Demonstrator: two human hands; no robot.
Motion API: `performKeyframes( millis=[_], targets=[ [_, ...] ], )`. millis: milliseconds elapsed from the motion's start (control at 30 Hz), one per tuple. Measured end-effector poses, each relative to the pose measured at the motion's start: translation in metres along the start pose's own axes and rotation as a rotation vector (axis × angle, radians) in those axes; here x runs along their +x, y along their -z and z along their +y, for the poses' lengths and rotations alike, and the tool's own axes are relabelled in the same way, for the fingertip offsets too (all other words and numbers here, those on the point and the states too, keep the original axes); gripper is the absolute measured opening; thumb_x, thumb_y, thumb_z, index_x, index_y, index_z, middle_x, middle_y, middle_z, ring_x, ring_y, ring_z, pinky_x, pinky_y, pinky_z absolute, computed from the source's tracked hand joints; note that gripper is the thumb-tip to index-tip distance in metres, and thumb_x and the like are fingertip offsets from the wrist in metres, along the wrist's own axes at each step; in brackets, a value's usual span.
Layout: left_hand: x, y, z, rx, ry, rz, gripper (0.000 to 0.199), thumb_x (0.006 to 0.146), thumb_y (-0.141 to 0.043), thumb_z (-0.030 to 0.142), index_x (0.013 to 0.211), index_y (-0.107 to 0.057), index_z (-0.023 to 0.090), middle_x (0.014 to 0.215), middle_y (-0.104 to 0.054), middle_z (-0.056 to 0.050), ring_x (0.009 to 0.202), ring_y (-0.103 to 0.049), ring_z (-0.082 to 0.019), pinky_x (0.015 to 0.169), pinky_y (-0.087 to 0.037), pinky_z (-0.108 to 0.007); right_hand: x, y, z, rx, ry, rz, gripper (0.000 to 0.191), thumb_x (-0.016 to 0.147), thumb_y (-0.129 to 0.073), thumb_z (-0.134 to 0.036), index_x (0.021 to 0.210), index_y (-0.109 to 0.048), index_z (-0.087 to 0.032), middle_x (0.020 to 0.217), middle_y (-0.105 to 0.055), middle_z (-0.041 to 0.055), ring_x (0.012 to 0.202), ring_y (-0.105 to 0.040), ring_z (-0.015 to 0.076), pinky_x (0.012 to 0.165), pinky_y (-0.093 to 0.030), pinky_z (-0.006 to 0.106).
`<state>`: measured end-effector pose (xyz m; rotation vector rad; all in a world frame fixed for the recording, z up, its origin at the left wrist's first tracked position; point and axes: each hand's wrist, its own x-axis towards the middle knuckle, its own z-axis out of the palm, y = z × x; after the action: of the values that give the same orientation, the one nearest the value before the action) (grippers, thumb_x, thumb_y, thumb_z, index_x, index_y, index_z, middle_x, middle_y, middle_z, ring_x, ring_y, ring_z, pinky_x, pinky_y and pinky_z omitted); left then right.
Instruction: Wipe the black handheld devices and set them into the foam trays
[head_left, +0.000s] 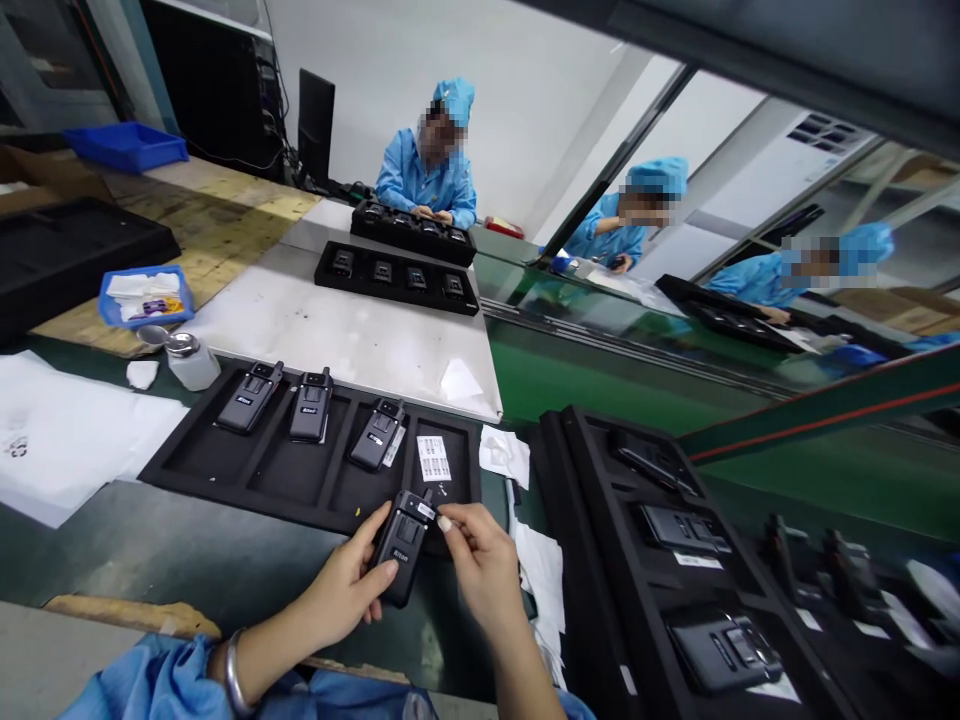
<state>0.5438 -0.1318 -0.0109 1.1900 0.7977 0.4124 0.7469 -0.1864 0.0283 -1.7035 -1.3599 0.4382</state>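
Note:
My left hand is closed around a black two-way radio with a short antenna and white lettering, its back turned up. A small white label sits near the radio's top. Beside it, the thumb and fingers of my right hand are pinched together; what they hold, if anything, is too small to make out. Just beyond both hands lies a black foam tray. Three similar radios, one of them a radio with a paper strip under it, rest in its compartments. A printed label sheet lies in the rightmost compartment.
To the right stand black trays with more radios. White cloths lie beside my right arm. A dispenser bottle and a blue basket are at left. Across the table, a co-worker in blue sits behind two trays.

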Motion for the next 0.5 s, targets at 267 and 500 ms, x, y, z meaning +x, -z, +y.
performKeyframes(
  millis=[267,500],
  targets=[
    [0.003,0.003,0.001,0.061,-0.024,-0.019,0.075,0.094,-0.055,0.051,0.156,-0.024,0.023,0.069,-0.048,0.007,0.041,-0.047,-0.007,0.04,-0.043,-0.019,0.027,-0.011,0.0,-0.19,0.262,-0.147,0.028,0.097,-0.047,-0.019,0.108,-0.073,-0.022,0.089,-0.062,0.0049,0.077,-0.064,0.0149,0.071,-0.055,0.027],
    [0.002,0.005,0.001,0.063,-0.002,-0.044,0.073,0.093,-0.057,0.045,0.156,-0.025,0.025,0.072,-0.053,0.005,0.044,-0.049,-0.008,0.042,-0.042,-0.019,0.031,-0.008,0.006,-0.2,0.286,-0.21,0.028,0.097,-0.049,-0.02,0.109,-0.074,-0.023,0.086,-0.063,0.0045,0.072,-0.062,0.0133,0.064,-0.054,0.024]
  ],
)
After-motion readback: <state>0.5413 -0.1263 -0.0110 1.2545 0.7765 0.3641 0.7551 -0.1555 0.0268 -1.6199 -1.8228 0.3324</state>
